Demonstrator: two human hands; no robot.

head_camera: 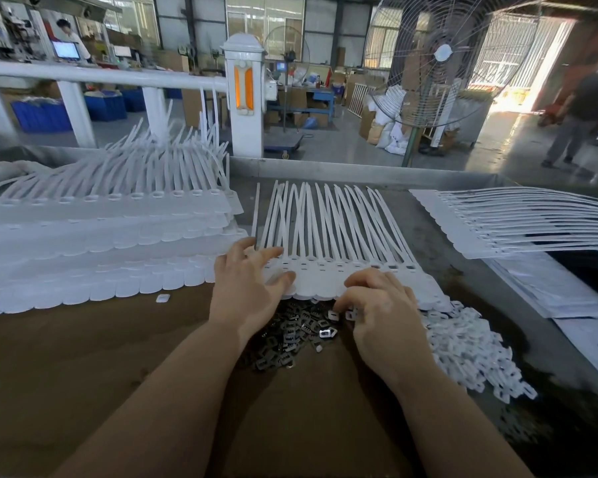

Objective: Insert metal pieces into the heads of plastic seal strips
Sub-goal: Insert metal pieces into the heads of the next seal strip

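Left hand (247, 281) rests flat, fingers straight, on a joined row of white plastic seal strips (328, 250); right hand (382, 305) pinches small white plastic pieces (334, 314) above a pile of grey metal pieces (290, 334).

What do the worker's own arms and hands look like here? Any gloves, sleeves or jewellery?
Both forearms are bare right up to the bottom edge of the picture, so no sleeve shows. The left hand and right hand wear no gloves. No ring, watch, bracelet or tape shows on the sides facing the camera. The fingernails that show look short and unpainted. Anything worn above the forearms is out of view.
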